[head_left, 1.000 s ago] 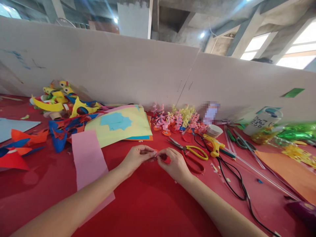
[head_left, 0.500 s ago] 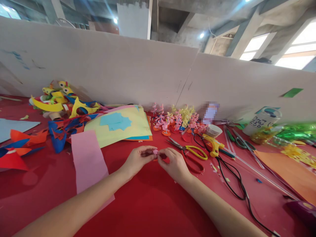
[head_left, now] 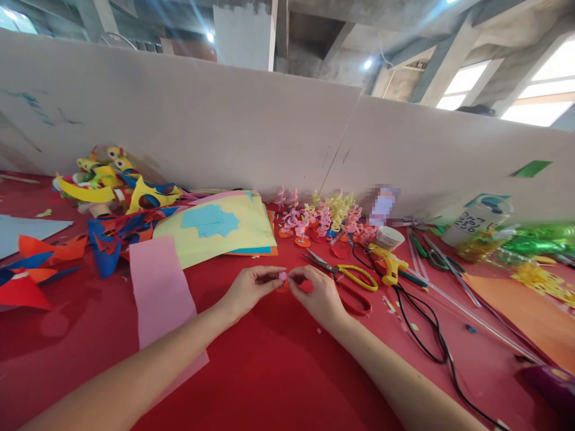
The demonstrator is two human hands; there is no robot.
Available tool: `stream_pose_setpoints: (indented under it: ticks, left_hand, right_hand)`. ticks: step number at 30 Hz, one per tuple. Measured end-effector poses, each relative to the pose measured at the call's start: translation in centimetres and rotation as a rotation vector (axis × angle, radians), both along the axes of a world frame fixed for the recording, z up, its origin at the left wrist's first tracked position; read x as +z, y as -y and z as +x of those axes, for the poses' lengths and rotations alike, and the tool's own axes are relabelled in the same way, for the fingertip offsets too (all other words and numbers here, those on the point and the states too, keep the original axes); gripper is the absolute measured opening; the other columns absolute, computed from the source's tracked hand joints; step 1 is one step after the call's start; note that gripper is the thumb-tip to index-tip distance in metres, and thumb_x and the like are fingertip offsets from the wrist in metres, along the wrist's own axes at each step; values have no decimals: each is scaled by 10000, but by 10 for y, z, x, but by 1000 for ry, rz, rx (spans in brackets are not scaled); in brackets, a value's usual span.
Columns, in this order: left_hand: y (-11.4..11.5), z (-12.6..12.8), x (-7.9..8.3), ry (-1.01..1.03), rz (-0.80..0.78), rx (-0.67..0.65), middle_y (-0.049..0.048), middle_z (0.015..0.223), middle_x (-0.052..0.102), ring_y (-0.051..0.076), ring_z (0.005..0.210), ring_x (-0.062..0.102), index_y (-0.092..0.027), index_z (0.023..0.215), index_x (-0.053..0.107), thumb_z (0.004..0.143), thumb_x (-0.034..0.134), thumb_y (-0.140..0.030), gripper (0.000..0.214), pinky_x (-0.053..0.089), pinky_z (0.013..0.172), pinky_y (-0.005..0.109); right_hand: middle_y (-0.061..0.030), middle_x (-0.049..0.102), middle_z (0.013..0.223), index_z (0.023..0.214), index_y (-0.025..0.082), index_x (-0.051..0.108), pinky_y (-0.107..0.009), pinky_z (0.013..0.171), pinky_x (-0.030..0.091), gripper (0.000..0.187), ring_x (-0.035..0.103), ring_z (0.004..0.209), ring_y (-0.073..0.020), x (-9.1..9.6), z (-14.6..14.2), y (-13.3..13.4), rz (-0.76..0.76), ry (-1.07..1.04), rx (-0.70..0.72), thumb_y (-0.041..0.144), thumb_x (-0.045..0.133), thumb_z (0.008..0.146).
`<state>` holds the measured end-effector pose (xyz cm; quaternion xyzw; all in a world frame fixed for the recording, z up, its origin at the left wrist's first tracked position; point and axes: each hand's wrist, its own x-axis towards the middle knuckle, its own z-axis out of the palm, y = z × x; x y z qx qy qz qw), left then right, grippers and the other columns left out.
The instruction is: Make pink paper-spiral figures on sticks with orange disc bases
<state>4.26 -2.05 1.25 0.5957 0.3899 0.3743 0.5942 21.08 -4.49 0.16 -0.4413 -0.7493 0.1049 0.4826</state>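
A small pink paper piece [head_left: 283,276] is pinched between the fingertips of both hands. The left hand [head_left: 246,291] is closed on it from the left and the right hand [head_left: 318,297] from the right, just above the red tabletop [head_left: 269,371] near the middle of the scene.

For work this fine a light pinch is judged best, since thin paper would be crushed by a hard grip. The fingertips would be steadied if the wrists were rested on the tabletop.

The piece is tiny, pale pink and seemingly curled or folded, but its exact shape cannot be told. An orange bit [head_left: 283,288] is seen just beneath it — whether the two touch cannot be told.

Scissors [head_left: 354,277] and a glue gun [head_left: 390,263] lie just to the right. A pink sheet [head_left: 159,293] lies to the left, and curled paper figures [head_left: 321,218] are lined up at the far side.
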Motion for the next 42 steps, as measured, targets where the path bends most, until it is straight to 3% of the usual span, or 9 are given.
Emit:
stream_pose_setpoints:
  ticks: [11, 19, 30, 42]
  left_hand:
    - [-1, -1, 3, -107, 51, -2, 69, 969, 726, 235, 935, 650, -165, 905, 711, 679, 694, -298, 263, 482, 862, 339]
    - [2, 1, 6, -72, 37, -62, 60, 979, 726, 246, 965, 640, -187, 906, 715, 679, 699, -307, 257, 467, 888, 367]
    - [1, -1, 11, 12, 0, -41, 48, 885, 731, 197, 836, 651, -183, 868, 720, 679, 713, -317, 231, 472, 854, 341]
    - [0, -3, 13, -85, 72, -66, 52, 901, 725, 221, 867, 655, -188, 909, 714, 697, 684, -321, 252, 492, 824, 344]
  right_hand:
    - [-14, 629, 668, 739, 184, 592, -237, 606, 489, 75, 582, 601, -133, -1, -1, 1, -57, -5, -2, 127, 541, 742]
    - [-5, 581, 626, 713, 188, 558, -238, 565, 469, 76, 549, 570, -137, 0, -1, 3, 2, 87, -19, 122, 520, 714]
    - [-8, 613, 676, 755, 196, 573, -245, 613, 491, 83, 577, 617, -135, 3, 1, 1, 15, -17, 24, 127, 529, 765]
    - [-23, 621, 705, 791, 201, 573, -251, 628, 500, 101, 585, 635, -140, 4, 0, 3, 65, 82, 48, 118, 515, 787]
